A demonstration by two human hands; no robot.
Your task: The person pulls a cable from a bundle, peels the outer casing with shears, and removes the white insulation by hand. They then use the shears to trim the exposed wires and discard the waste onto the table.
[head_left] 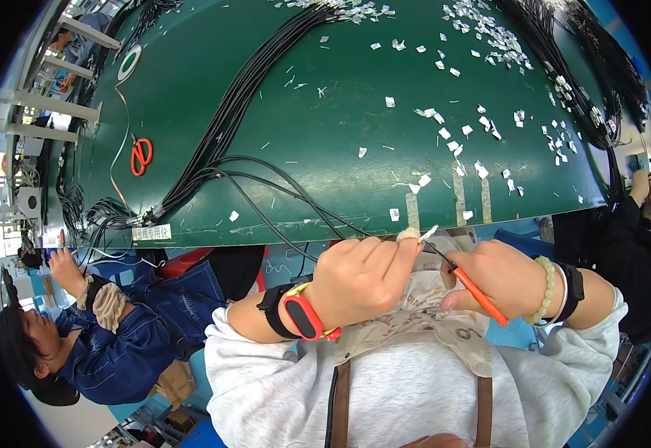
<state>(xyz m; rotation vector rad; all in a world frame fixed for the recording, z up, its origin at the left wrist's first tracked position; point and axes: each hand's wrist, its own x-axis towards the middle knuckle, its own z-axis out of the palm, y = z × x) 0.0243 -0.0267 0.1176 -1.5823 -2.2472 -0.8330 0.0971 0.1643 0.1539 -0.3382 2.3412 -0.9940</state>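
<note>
My left hand (363, 272) is closed around the end of a black cable, and a small white tip (430, 232) sticks out past the thumb and forefinger. A pale cover wraps one fingertip. My right hand (501, 276) grips pliers with orange handles (481, 297); their dark jaws point at the white tip, but whether they touch it I cannot tell. Loose black cables (295, 187) run from a bundle on the table down to my left hand. Both hands are just off the table's near edge, above my lap.
A green table (325, 134) carries a thick bundle of black cables (228, 112), red-handled scissors (141, 156), a white tape roll (129, 63) and scattered white scraps (490, 37). More cables (564, 82) lie at the right. A co-worker in denim (138, 328) sits left; another person's hands (643, 187) show far right.
</note>
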